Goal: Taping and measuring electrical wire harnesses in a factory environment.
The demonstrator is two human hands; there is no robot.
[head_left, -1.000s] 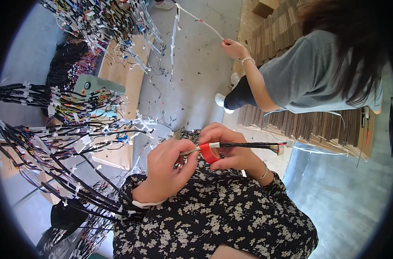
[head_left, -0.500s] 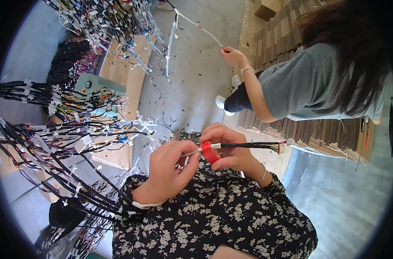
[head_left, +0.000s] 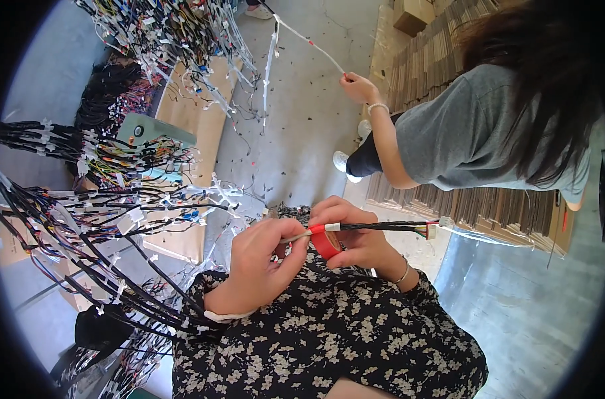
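At centre, left hand (head_left: pixel 262 256) pinching cable (head_left: pixel 385 227), right hand (head_left: pixel 367 249) holding red tape (head_left: pixel 324 244)

Hands, wearer's own: two, left hand (head_left: pixel 259 256) and right hand (head_left: pixel 357 233). Tape roll (head_left: pixel 325 244): one, red. Cable (head_left: pixel 385 227) at these hands: one, black-sleeved; connectors (head_left: pixel 431 233) at its far end, two made out. Co-worker (head_left: pixel 455 123): one; co-worker's hand (head_left: pixel 360 88), one clearly seen. Wristbands: three, namely white band (head_left: pixel 229 316), right-wrist bracelet (head_left: pixel 404 270), co-worker's bracelet (head_left: pixel 377 107). White shoes (head_left: pixel 340 161) by co-worker: two. Box (head_left: pixel 413 14): one. Cardboard sheets (head_left: pixel 468 209): two rows, sheets too many to count. Wire bundles (head_left: pixel 43 141), left: three at least; single wires past counting.
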